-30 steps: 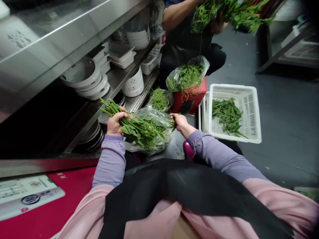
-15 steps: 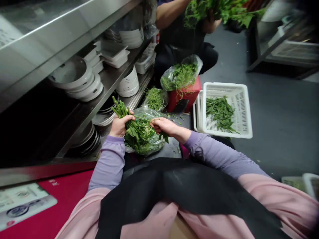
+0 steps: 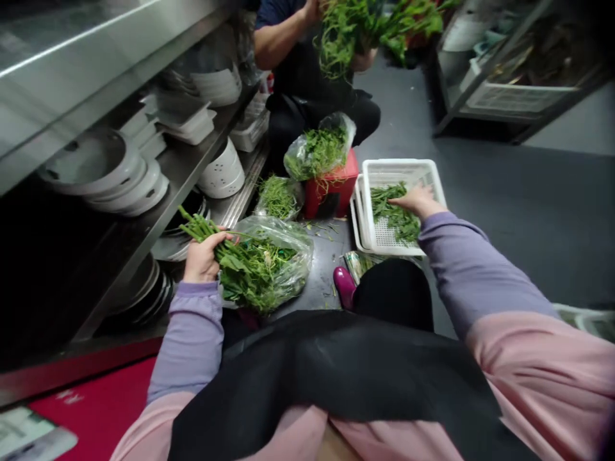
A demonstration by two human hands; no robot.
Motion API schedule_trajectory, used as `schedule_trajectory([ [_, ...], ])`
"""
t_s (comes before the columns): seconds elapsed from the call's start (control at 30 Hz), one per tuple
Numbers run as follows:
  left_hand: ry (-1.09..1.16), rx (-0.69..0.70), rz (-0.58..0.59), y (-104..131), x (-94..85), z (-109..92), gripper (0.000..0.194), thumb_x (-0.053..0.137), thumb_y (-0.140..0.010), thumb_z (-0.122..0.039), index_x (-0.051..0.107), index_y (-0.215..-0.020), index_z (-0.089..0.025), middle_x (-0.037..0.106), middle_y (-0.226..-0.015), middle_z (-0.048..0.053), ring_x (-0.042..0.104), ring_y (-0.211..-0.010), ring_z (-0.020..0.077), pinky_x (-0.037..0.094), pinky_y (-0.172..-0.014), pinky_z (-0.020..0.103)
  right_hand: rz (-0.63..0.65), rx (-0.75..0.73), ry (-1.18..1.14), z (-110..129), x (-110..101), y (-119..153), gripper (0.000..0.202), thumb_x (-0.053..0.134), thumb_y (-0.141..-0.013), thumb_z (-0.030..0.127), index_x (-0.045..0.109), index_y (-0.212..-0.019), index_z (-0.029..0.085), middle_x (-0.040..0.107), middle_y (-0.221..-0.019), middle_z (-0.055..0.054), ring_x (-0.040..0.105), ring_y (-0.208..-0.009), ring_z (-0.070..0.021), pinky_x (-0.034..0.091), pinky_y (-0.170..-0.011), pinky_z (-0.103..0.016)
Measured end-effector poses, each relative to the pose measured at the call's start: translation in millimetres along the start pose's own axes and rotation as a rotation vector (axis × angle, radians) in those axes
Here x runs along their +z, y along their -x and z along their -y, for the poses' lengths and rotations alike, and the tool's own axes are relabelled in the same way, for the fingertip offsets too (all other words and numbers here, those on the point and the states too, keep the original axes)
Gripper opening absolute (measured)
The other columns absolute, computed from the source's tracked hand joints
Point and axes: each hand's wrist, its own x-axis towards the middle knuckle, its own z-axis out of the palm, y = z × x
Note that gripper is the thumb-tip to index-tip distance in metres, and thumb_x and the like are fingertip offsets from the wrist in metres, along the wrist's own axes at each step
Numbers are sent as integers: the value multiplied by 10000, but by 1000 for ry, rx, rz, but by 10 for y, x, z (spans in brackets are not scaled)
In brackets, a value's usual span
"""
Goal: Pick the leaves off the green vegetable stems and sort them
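My left hand (image 3: 202,256) is closed round a bunch of leafy green stems (image 3: 229,259), the cut ends pointing up and away to the left. Just beyond it lies a clear plastic bag (image 3: 298,248) of greens, which the leaves of the bunch overlap. My right hand (image 3: 419,200) reaches over the white slotted basket (image 3: 401,164), fingers spread apart above the picked greens (image 3: 398,214) inside. No stem shows in this hand, though its fingertips are blurred.
A co-worker (image 3: 307,83) crouches opposite, holding up a leafy bunch (image 3: 358,32). Between us stands a red box (image 3: 336,186) with a bag of greens (image 3: 321,150) on top. Metal shelving (image 3: 192,163) with stacked white dishes (image 3: 129,179) lines the left.
My right hand has moved from beside the bunch, with a stem in its fingers, over to the basket and opened. The left hand still grips the bunch. The view has shifted right.
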Motion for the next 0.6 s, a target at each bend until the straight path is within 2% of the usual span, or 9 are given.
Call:
schedule_trajectory([
  [0.03, 7, -6, 4, -11, 7, 23, 252, 703, -511, -161, 606, -739, -114, 635, -588, 9, 593, -539, 126, 497, -541, 236, 87, -70, 33, 77, 107, 24, 289, 678, -664, 184, 582, -925, 107, 602, -957, -180, 559, -959, -270, 374, -890, -474],
  [0.1, 13, -7, 15, -30, 24, 66, 287, 715, -512, -180, 605, -767, -108, 644, -609, 17, 599, -550, 130, 495, -556, 243, 286, -238, -9, 381, 490, 276, 137, 607, -736, 181, 633, -862, 135, 633, -914, -129, 577, -928, -222, 375, -911, -423],
  [0.17, 11, -5, 26, -37, 47, 105, 315, 723, -519, -197, 607, -798, -107, 650, -627, 22, 598, -546, 133, 488, -548, 248, 516, -452, -119, 790, 961, 743, 123, 573, -774, 216, 670, -847, 197, 659, -906, -39, 586, -878, -141, 404, -878, -295],
  [0.23, 5, -14, 60, -28, 71, 138, 328, 721, -541, -220, 609, -830, -112, 658, -651, 33, 592, -531, 137, 479, -523, 252, 755, -677, -278, 1166, 1367, 1251, 170, 602, -749, 266, 677, -882, 190, 659, -912, -30, 578, -820, -131, 418, -796, -260],
  [0.27, 6, -15, 81, -21, 78, 151, 329, 718, -552, -229, 609, -841, -116, 661, -660, 37, 589, -524, 137, 476, -511, 252, 803, -709, -308, 1309, 1514, 1458, 196, 616, -732, 297, 676, -880, 182, 655, -887, -24, 565, -771, -126, 416, -740, -250],
  [0.33, 17, -17, 118, -13, 74, 169, 332, 713, -567, -239, 608, -860, -123, 668, -686, 47, 593, -529, 140, 481, -509, 257, 855, -666, -318, 1472, 1682, 1698, 198, 572, -753, 325, 669, -765, 153, 623, -713, -6, 510, -644, -104, 385, -637, -232],
  [0.4, 22, -29, 126, -25, 36, 174, 346, 714, -567, -242, 606, -873, -121, 674, -718, 63, 607, -547, 153, 495, -526, 274, 868, -552, -357, 1486, 1705, 1688, 244, 536, -763, 340, 637, -672, 138, 562, -597, 9, 450, -568, -87, 350, -574, -222],
  [0.5, -47, -25, 70, -85, -66, 174, 376, 711, -558, -225, 601, -896, -104, 669, -700, 73, 609, -532, 162, 497, -526, 289, 869, -295, -582, 1375, 1593, 1375, 261, 543, -739, 384, 590, -657, 141, 545, -604, 8, 438, -545, -79, 352, -543, -213],
  [0.6, -286, 38, -9, -164, -172, 198, 313, 691, -542, -170, 613, -837, -99, 632, -581, 43, 573, -470, 143, 454, -474, 245, 782, -100, -823, 1293, 1422, 1044, 261, 562, -721, 416, 559, -727, 155, 550, -647, 6, 464, -566, -83, 386, -559, -216],
])
